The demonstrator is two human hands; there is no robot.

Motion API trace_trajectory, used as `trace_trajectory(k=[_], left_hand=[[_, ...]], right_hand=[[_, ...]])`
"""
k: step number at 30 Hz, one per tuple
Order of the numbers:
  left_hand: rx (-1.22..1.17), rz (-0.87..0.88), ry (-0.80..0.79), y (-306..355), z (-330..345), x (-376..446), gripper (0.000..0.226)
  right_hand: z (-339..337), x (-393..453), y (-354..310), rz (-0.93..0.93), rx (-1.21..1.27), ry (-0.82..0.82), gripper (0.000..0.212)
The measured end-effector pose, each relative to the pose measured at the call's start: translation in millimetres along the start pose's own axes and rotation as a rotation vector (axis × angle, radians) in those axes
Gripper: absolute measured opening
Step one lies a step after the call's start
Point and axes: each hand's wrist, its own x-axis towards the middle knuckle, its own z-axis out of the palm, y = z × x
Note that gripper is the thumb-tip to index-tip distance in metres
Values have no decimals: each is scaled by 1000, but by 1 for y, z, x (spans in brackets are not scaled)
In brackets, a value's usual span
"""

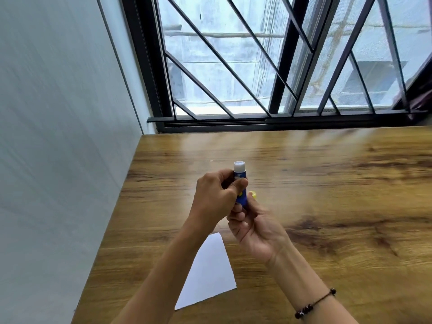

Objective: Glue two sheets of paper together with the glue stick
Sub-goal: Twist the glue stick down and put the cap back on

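A blue glue stick [240, 183] stands upright above the table, its white glue tip uncovered at the top. My left hand [216, 195] grips the middle of the tube from the left. My right hand [254, 225] holds the tube's lower end from below, and a small yellow piece [253, 194], perhaps the cap, shows at its fingertips. White paper [205, 274] lies flat on the wooden table [327, 195] beneath my forearms, partly hidden by my left arm. I cannot tell whether it is one sheet or two.
A grey wall [58, 136] borders the table on the left. A barred window [257, 66] with a dark frame runs along the table's far edge. A beaded bracelet [313, 305] is on my right wrist.
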Motion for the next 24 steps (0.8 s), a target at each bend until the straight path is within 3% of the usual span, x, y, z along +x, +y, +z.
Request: trace_trajectory(k=[6, 13, 16, 24], left_hand=[[14, 8, -5, 1, 1, 0, 11], [19, 21, 12, 4, 2, -3, 8], [31, 27, 19, 5, 1, -4, 7], [43, 24, 19, 11, -1, -8, 17]], right_hand=[[-1, -2, -1, -115, -20, -11, 19], [-4, -4, 1, -24, 22, -12, 34], [-3, -4, 2, -2, 1, -22, 27], [-7, -4, 0, -142, -34, -65, 29]])
